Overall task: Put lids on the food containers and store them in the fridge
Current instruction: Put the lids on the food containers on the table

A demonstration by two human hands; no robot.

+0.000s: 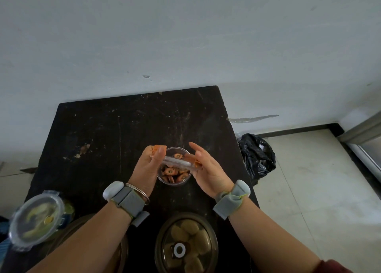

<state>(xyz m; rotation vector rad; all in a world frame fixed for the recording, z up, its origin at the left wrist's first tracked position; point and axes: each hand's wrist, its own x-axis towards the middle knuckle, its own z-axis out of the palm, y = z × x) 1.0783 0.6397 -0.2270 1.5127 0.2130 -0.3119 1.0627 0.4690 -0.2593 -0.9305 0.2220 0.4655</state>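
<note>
Standing over the dark, scuffed tabletop (103,124), which is pushed against a pale wall (185,35).

Both my hands are raised over a small round clear container (175,174) of orange carrot slices (172,171), which sits on the tabletop near the middle, between my wrists. I hold its lid (177,161) above the open rim, tilted on edge: clear plastic with orange clip tabs at both ends.

My left hand (148,167) is clenched round the lid's left end, thumb pressed over the top beside one orange tab. My right hand (208,169) grips the right end against the palm and thumb; its fingers are stretched out straight rather than curled. The lid is not seated on the container.

A grey strap with a white pod is on each wrist, and thin metal bangles (138,192) are on the left one.

Nearer me, bottom centre, stands a round container with a brownish clear lid (185,244) already on, pale yellowish pieces showing through it. At the lower left edge of the tabletop, another lidded container with clear clip tabs (37,219) holds greenish food; it is blurred. Under my left forearm there is a curved brown rim; I cannot tell what it belongs to.

On the tiled floor (309,190) to the right of the table, a crumpled black plastic bag (256,155) lies against the wall.
</note>
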